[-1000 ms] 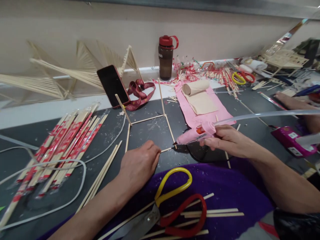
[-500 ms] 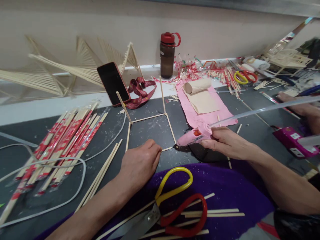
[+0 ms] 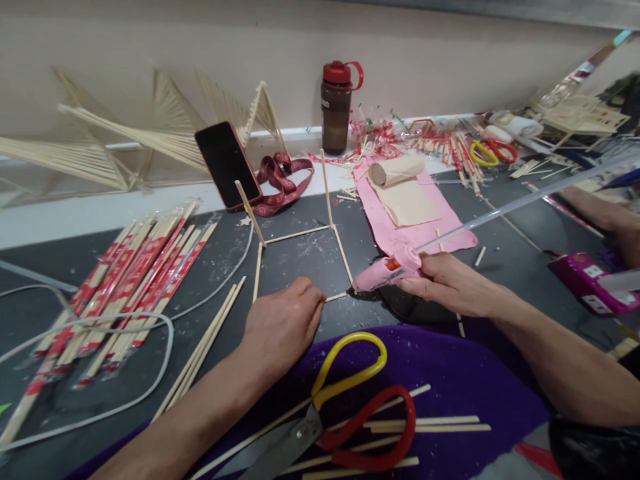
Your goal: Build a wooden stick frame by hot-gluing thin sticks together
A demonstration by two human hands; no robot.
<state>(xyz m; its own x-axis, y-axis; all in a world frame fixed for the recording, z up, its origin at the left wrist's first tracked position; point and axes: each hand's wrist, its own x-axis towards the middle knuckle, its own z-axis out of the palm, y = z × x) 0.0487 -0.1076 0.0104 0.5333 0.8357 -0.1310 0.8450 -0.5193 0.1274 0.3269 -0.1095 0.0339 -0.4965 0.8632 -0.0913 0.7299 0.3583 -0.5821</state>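
Note:
My right hand (image 3: 447, 283) is wrapped round a pink hot glue gun (image 3: 393, 269) with a long clear glue stick (image 3: 493, 215) out of its back. The gun's dark nozzle meets the near right corner of a stick frame (image 3: 300, 234) on the dark table. Two short sticks stand upright at the frame's far corners. Closed over the frame's near side, my left hand (image 3: 287, 313) holds a wooden stick (image 3: 335, 297), whose end shows just left of the nozzle. The rest of that stick is hidden under the fingers.
Large scissors (image 3: 325, 413) and loose sticks lie on purple cloth (image 3: 465, 380) in front. Packaged chopsticks (image 3: 125, 287) and a white cable (image 3: 167, 340) are left. Behind stand a phone (image 3: 227, 165) and bottle (image 3: 335, 110). Another person's hand (image 3: 600, 210) is at right.
The nozzle has shifted very slightly and stays at the frame's corner. Otherwise both hands hold their places; the whole view has moved a little.

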